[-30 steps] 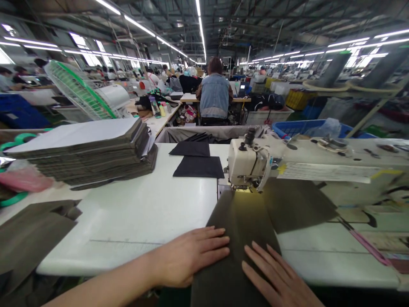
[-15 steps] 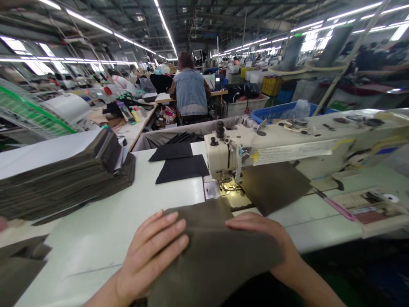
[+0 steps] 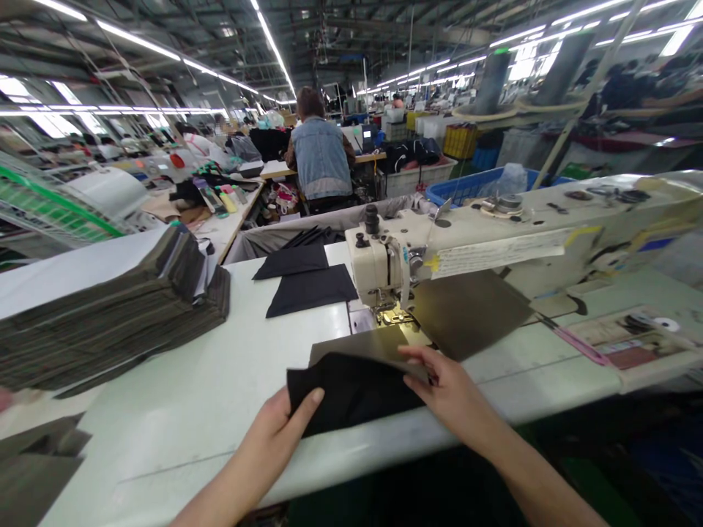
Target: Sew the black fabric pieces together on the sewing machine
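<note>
A piece of fabric point(image 3: 356, 395), black on the side facing me with an olive-grey layer behind it, lies at the front of the sewing machine table. My left hand point(image 3: 283, 421) grips its left corner, thumb on top and fingers underneath. At the right end, my right hand point(image 3: 453, 388) pinches its upper edge between thumb and fingers. Just beyond is the sewing machine point(image 3: 378, 271), its lit needle area close to the fabric's far edge. Another olive-grey panel point(image 3: 466, 311) lies flat beneath the machine arm.
A tall stack of olive-grey panels point(image 3: 110, 315) stands on the left. Two black pieces point(image 3: 310, 289) lie behind the work area. Pink-handled scissors point(image 3: 582, 345) rest beside a parts tray point(image 3: 637, 340) at right. A person in a denim vest point(image 3: 321, 157) sits ahead.
The fabric has been folded away from me, so its black side now shows. My left hand went from lying flat to gripping the corner; my right hand now pinches the edge.
</note>
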A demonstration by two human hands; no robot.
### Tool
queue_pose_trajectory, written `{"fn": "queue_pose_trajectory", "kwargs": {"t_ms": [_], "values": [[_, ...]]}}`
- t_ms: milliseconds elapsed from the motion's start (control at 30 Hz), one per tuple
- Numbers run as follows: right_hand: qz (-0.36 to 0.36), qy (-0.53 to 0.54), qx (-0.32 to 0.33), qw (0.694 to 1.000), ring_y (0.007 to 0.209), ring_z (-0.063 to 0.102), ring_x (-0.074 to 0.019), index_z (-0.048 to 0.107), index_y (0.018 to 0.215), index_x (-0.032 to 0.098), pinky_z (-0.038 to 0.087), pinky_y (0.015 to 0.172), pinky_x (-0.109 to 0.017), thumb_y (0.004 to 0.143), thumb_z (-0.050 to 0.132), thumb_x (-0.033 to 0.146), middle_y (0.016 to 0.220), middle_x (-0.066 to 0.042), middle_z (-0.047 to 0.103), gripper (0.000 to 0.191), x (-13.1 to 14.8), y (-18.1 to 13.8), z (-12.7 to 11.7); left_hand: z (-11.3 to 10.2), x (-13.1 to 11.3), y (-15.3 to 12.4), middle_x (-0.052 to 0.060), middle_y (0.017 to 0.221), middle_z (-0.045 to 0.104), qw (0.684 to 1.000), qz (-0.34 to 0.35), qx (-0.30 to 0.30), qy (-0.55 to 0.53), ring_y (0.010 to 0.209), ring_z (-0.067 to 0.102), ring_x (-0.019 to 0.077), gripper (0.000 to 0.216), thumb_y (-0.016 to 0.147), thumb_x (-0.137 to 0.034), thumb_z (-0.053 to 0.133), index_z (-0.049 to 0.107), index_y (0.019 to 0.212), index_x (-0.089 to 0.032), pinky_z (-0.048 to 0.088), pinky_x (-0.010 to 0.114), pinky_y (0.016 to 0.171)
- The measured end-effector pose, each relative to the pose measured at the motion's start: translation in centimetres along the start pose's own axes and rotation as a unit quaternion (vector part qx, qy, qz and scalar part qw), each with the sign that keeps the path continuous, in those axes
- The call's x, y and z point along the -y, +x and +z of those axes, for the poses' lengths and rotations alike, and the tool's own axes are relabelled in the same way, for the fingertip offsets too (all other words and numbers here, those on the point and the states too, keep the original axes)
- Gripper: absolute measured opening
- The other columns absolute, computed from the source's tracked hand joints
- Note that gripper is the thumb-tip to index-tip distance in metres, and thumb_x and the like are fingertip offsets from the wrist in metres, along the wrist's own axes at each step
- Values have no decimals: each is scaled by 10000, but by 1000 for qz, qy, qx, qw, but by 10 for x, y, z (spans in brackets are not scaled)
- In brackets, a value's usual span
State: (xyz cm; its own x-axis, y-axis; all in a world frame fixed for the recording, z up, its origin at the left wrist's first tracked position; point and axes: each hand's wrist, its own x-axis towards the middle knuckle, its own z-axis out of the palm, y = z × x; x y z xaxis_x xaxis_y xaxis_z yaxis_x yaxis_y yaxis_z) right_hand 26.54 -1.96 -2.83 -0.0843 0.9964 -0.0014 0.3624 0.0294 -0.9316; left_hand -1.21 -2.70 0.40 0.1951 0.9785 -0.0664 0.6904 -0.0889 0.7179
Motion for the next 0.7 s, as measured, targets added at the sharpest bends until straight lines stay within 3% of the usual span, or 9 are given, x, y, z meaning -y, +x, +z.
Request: {"fn": "queue_pose_trajectory", "kwargs": {"t_ms": [100, 167, 300, 433, 700], "values": [[0, -48, -93, 995, 922, 716, -224, 562, 1301, 258, 566, 829, -387, 791, 623, 204, 1012, -54, 733, 516, -17, 6, 17, 9, -5, 19, 22, 754, 733, 998, -60, -23, 26, 723, 685, 253, 351, 877, -489, 471, 680, 806, -217, 560, 337, 691], [-9, -66, -106, 992, 882, 711, -212, 554, 1263, 258, 560, 805, -366, 820, 604, 225, 979, -42, 719, 447, -21, 7, 20, 13, -4, 25, 6, 697, 700, 996, -70, -37, 41, 663, 663, 236, 332, 865, -502, 482, 645, 795, -221, 524, 313, 641], [-49, -118, -74, 989, 815, 684, -198, 632, 987, 230, 528, 770, -335, 888, 534, 239, 891, -29, 707, 140, -16, 11, 15, 16, 0, 24, -12, 649, 651, 991, -69, -87, 70, 604, 639, 212, 293, 880, -489, 465, 578, 789, -235, 475, 291, 599], [-74, -144, -40, 986, 825, 682, -186, 689, 906, 232, 512, 777, -316, 903, 542, 217, 905, -22, 736, 148, -13, 16, 14, 19, 5, 21, -26, 602, 608, 986, -81, -111, 97, 546, 613, 192, 258, 886, -455, 455, 540, 775, -238, 442, 275, 559], [-83, -152, -77, 982, 863, 701, -198, 697, 927, 223, 532, 791, -324, 915, 529, 196, 936, -41, 742, 170, -20, 14, 20, 20, 6, 24, -21, 608, 610, 984, -83, -98, 126, 562, 618, 197, 248, 893, -446, 454, 521, 762, -245, 430, 272, 559]]}}
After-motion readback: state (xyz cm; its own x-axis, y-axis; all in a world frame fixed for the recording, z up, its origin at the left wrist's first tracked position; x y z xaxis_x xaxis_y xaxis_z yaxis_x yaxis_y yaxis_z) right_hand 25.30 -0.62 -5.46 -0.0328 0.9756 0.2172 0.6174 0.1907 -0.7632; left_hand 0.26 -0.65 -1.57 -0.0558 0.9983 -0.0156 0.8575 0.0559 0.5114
